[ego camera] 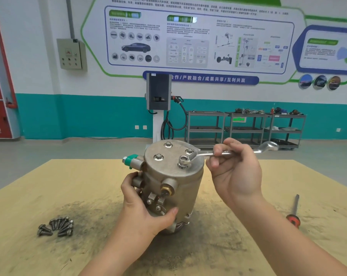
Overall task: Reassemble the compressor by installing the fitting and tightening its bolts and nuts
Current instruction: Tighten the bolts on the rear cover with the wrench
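A grey metal compressor [180, 188] stands upright on the tan worktable [49, 186]. Its round top cover carries several flanged bolts [158, 156]. A green-capped port [131, 159] sticks out at its upper left, and a brass fitting [165, 189] sits on its front. My left hand [146, 208] grips the compressor's lower left side. My right hand [236, 168] holds the middle of a silver ring wrench [200, 155]. The wrench's ring end sits over the front right bolt [183, 161] of the cover.
A pile of several loose bolts [58, 226] lies on the table at the left. An orange-handled screwdriver [294, 213] lies at the right. Dark grime stains the table around the compressor. Metal shelving carts [246, 126] and a charging station [158, 92] stand by the far wall.
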The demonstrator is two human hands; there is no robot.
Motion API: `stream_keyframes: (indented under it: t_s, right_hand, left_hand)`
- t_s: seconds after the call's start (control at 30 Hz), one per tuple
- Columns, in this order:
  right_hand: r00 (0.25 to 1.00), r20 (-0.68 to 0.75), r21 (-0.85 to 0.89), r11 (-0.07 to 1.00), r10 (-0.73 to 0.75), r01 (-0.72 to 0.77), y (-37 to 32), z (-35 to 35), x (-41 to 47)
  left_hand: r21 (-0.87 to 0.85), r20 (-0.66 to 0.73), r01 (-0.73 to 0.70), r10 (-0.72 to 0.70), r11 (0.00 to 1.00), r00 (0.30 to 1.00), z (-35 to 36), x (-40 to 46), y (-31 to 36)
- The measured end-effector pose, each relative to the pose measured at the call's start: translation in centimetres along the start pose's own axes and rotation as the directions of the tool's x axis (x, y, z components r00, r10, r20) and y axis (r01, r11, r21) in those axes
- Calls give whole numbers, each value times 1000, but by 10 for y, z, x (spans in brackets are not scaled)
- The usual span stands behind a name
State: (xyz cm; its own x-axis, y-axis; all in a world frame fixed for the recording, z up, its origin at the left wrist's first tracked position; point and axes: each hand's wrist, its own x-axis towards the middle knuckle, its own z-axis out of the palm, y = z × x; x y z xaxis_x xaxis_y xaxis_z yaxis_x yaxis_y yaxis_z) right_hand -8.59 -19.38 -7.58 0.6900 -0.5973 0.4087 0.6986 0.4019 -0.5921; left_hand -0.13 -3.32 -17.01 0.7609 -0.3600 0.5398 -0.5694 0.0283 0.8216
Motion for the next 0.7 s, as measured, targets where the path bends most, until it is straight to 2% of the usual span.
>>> stream_keyframes:
  t_s: [0.1,0.2,0.3,0.37,0.5,0.6,0.67,0.7]
  right_hand:
    - [990,48,-45,990,134,-132,-14,2,9]
    - [973,118,-72,979,198,-191,-21,4,12]
    - [975,80,-86,976,206,-199,-17,3,12]
    - [986,-12,-86,982,165,-165,-11,3,10]
    - [993,-95,-83,995,-70,62,0,0,-5]
    - [960,17,-150,949,-279,279,5,-9,-34]
    - [877,204,-334,811,-434,480,9,-11,-56]
    - [811,318,-443,679,-491,585,9,-10,-66]
  left_hand:
    - [24,-2,30,-30,999,1000,-1,-1,0]
    - [17,2,44,-44,999,999,0,-1,-1]
    - [8,-19,25,-25,1000,1000,2,1,-2]
    - [-6,-33,21,-21,1000,999,4,1,-4]
    - [-8,-85,11,-11,1000,996,14,2,-7]
    - [4,-101,-8,8,1000,995,15,0,-7]
    - [7,-104,-10,11,1000,995,15,-1,-11]
    - [-23,-88,16,-18,1000,996,11,-4,-6]
